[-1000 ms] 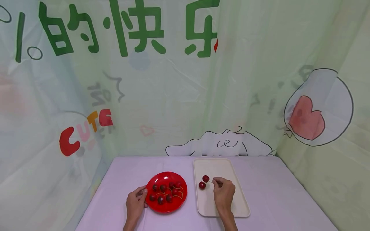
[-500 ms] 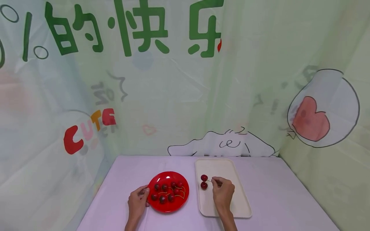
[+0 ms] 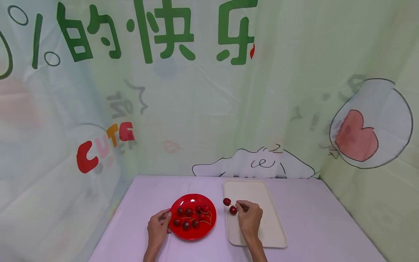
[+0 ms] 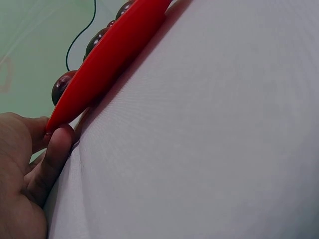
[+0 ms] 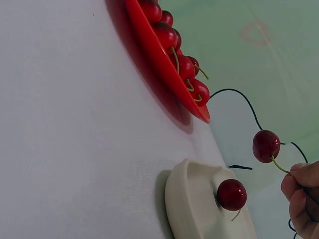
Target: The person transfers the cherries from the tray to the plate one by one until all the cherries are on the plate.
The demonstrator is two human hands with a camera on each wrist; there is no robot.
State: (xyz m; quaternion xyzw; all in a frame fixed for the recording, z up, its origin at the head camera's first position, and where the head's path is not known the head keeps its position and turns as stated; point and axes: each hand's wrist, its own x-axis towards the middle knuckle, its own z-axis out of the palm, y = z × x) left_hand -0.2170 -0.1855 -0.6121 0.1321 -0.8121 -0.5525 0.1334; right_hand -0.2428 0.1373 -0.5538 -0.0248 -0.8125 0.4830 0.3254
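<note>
My left hand (image 3: 158, 229) pinches the near-left rim of a round red plate (image 3: 191, 235), thumb above and fingers under it in the left wrist view. Several dark red cherries (image 3: 186, 225) with stems lie on that plate (image 4: 107, 62). Between thumb and fingertips, my right hand (image 3: 250, 219) holds a cherry (image 5: 266, 146) by its thin green stem. It hangs in the air, overlapping the left edge of the cream tray (image 3: 258, 233) in the head view. A second cherry (image 5: 232, 194) sits inside the tray, its short stem visible.
Both plate and tray rest on a table with a pale lilac cloth (image 3: 311, 218), the tray to the plate's right with a narrow gap between. A printed curtain (image 3: 209, 109) encloses the table at the back and both sides.
My right hand has moved left with the cherry, from over the tray's interior to its left edge. The left hand keeps its hold on the plate. The head view has shifted slightly.
</note>
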